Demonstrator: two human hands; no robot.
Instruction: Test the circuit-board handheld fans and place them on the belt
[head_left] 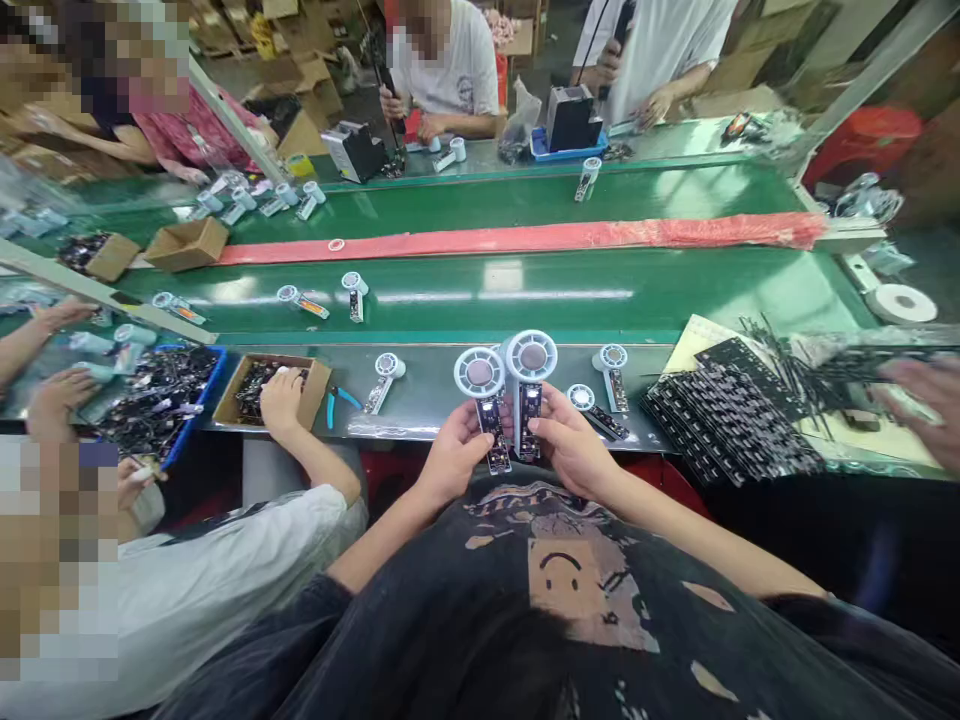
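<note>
A round-headed unit [488, 411] is being gripped by the left hand [453, 452], a second unit [530, 394] by the right hand [576, 446], fingers [480, 444] closed.

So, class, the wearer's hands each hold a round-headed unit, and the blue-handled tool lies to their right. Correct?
Wrong side: the head view shows the blue-handled tool on their left. Left hand and right hand each hold a unit.

Behind the left mini fan [480, 374], most of the left hand's [452, 452] fingers are hidden; several of the right hand's [577, 445] disappear behind the right mini fan [532, 355]. Markings on the circuit boards [494, 432] between the hands are too small to read. Far right of them, a co-worker's hand [926, 397] is blurred and cut off by the edge.
</note>
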